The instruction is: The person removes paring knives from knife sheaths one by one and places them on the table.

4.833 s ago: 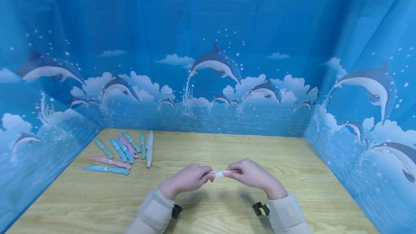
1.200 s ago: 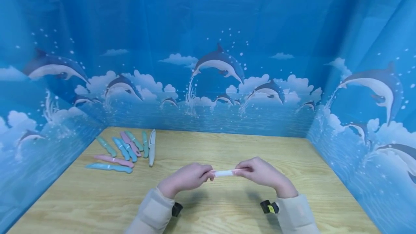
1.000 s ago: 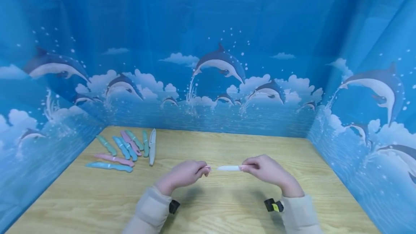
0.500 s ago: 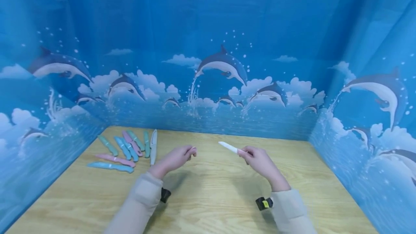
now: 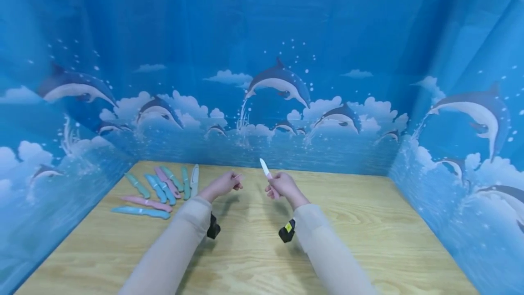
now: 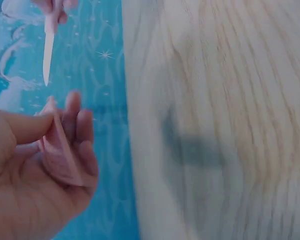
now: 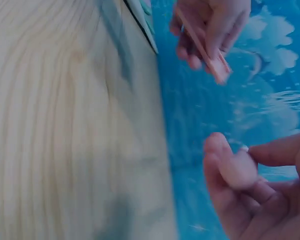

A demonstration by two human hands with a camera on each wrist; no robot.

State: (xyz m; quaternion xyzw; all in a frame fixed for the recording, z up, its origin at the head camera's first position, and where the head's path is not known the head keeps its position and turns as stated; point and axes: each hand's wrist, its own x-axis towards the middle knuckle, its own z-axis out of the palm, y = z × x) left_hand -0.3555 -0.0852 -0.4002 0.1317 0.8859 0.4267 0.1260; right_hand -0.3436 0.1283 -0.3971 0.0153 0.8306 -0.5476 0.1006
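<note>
1. Materials and shapes: my right hand (image 5: 281, 185) grips the pink handle of a small knife (image 5: 265, 169) whose narrow white blade tapers to a point and tilts up and away; my left hand (image 5: 224, 184) pinches the knife's slim pink sheath (image 6: 57, 150), a flat, smooth sleeve. The wooden surface (image 5: 368, 222) shows a pale, wavy grain. A blue dolphin-print curtain (image 5: 278, 85) encloses it on three sides
2. Change: a few seconds ago both hands met low and near me with the blade sheathed; the blade then slid free, and the hands have since moved toward the back of the surface, apart from one another
3. Hands: the right is curled round the handle; the left holds the sheath between thumb and fingers (image 6: 80, 125), the fingers only loosely bent
4. Surroundings: a cluster of sheathed knives (image 5: 157, 190) in teal, blue, pink and grey lies at the left rear, just beside my left hand
</note>
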